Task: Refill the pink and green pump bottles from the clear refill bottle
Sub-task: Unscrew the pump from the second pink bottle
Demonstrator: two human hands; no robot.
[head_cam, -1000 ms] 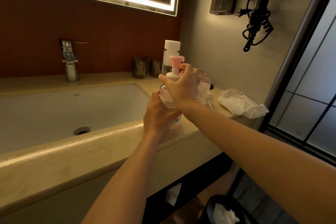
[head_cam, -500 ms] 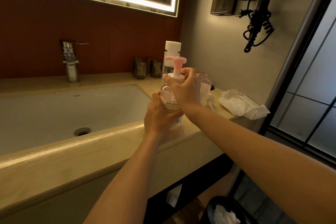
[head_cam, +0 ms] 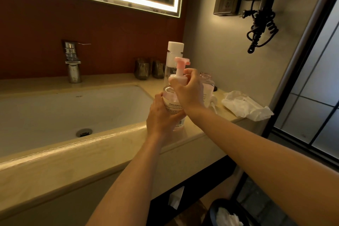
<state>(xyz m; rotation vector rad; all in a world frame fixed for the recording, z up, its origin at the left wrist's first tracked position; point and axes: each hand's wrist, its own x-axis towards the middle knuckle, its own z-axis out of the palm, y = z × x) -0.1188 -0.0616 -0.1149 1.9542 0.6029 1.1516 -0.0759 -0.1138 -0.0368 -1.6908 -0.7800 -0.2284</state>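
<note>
The pink pump bottle (head_cam: 170,101) stands on the counter right of the sink. My left hand (head_cam: 161,115) grips its clear body from the near side. My right hand (head_cam: 189,90) is curled round the pink pump collar (head_cam: 178,79) at its neck, and the pump head sticks up above my fingers. Behind it stands the tall clear refill bottle (head_cam: 173,55) with a white cap on. A second clear bottle (head_cam: 208,84) with an open mouth stands behind my right hand, mostly hidden. A loose white pump tube (head_cam: 213,105) lies beside it.
The white sink basin (head_cam: 73,113) and chrome faucet (head_cam: 72,62) lie to the left. Two dark cups (head_cam: 148,69) stand at the back wall. A crumpled white wrapper (head_cam: 245,105) lies at the counter's right end. A bin (head_cam: 227,213) stands below. A hair dryer (head_cam: 260,5) hangs on the wall.
The pump head has turned round on the bottle and my right hand has shifted its hold on the collar. My left hand holds the bottle still.
</note>
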